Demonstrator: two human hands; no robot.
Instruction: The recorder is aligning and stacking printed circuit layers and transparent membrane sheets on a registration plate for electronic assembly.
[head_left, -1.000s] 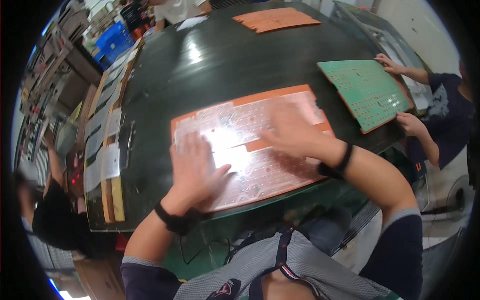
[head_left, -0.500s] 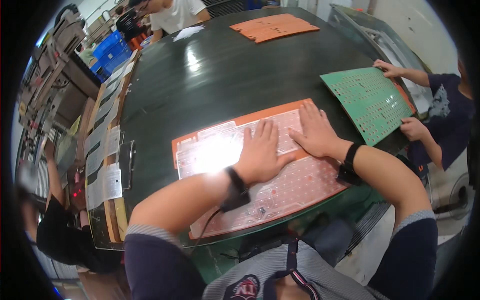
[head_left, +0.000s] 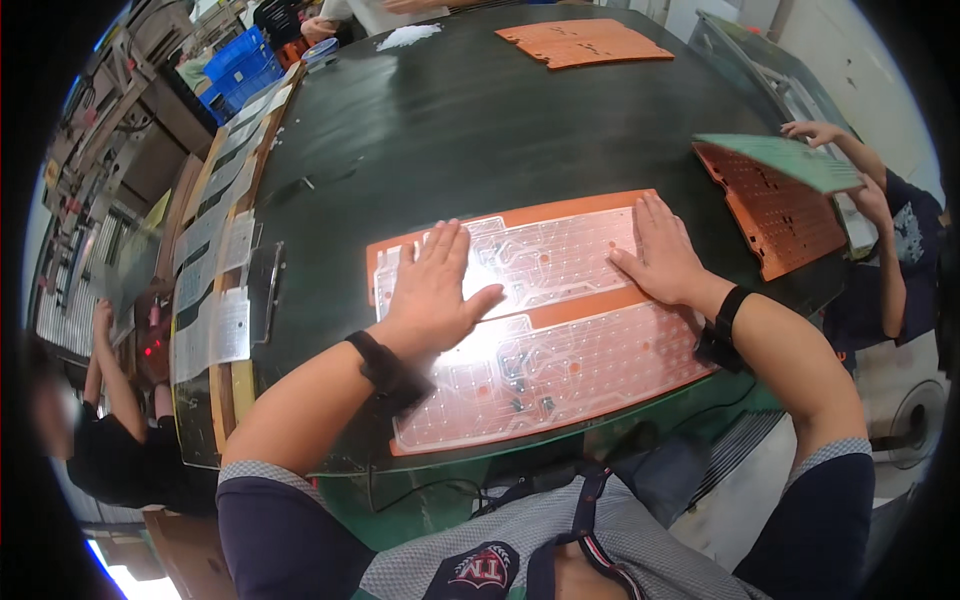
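On the dark tabletop (head_left: 560,130), whose near edge our left forearm (head_left: 300,405) partly hides, we have the orange board (head_left: 590,309) lying flat, its clear patterned sheeting (head_left: 600,370) washed out by glare. Beyond the far left side stand blue crates (head_left: 242,68), contents indistinct. Our left hand (head_left: 430,290) and right hand (head_left: 665,255) rest palm down on the board, each grip flat and clasping nothing.

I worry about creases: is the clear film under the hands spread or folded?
Spread: the clear film lies flat on the orange board, left hand and right hand palm-down over it; small creases cannot be told.
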